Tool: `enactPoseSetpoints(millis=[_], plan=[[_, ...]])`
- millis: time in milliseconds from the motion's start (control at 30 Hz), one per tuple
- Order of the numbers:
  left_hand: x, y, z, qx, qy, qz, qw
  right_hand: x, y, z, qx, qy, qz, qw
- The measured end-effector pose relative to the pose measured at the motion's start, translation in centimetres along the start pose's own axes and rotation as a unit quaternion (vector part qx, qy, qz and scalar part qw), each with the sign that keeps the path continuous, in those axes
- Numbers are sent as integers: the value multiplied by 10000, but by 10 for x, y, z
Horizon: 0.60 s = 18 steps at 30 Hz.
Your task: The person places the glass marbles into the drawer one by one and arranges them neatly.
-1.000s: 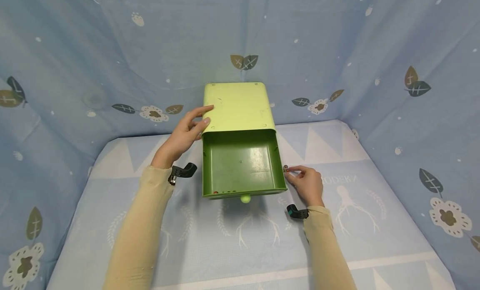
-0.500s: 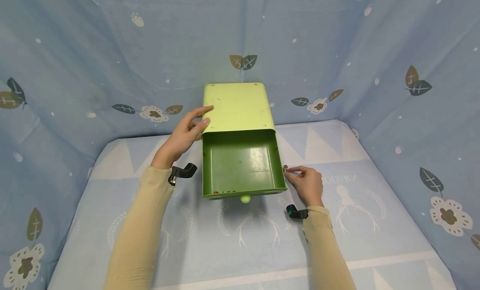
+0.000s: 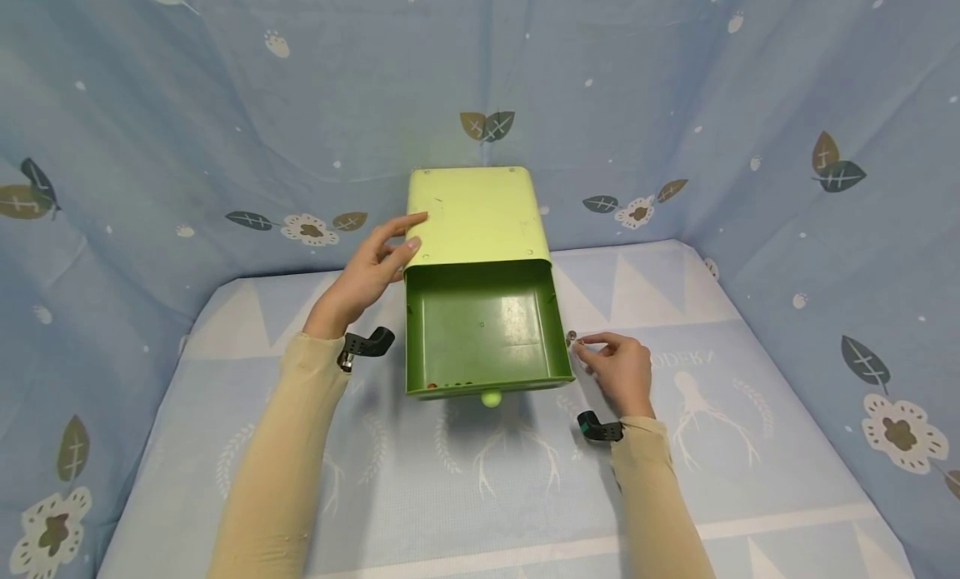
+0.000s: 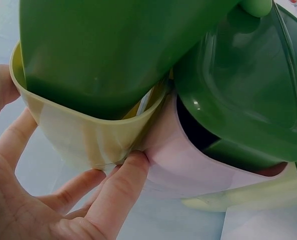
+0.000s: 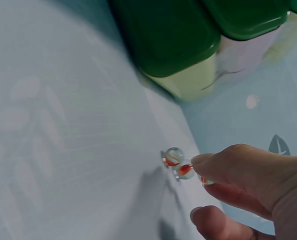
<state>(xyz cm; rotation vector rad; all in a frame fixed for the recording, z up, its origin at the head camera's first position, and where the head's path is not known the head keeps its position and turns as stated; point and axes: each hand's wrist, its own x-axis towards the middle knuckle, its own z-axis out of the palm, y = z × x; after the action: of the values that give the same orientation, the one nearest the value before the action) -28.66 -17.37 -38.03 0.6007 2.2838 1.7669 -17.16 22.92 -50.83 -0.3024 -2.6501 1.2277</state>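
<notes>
My left hand (image 3: 363,272), fingers spread, rests on the drawer box (image 3: 474,215); the right hand (image 3: 621,367), nearer, pinches one marble (image 5: 206,181), two loose marbles (image 5: 173,156) just leftward.

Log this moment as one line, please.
left hand: touches yellow-green box | right hand: pinches marble | two more marbles: beside it on cloth | top drawer: open
</notes>
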Motion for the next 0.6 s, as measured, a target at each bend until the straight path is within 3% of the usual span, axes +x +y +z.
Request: enactPoseSetpoints(millis=[400, 600], plan=[[0, -1, 0, -71, 36, 19, 10000, 0, -14, -17, -186, 509, -333, 9980], [1, -2, 0, -46, 42, 4, 10000, -4, -28, -29, 19, 829, -641, 9945]])
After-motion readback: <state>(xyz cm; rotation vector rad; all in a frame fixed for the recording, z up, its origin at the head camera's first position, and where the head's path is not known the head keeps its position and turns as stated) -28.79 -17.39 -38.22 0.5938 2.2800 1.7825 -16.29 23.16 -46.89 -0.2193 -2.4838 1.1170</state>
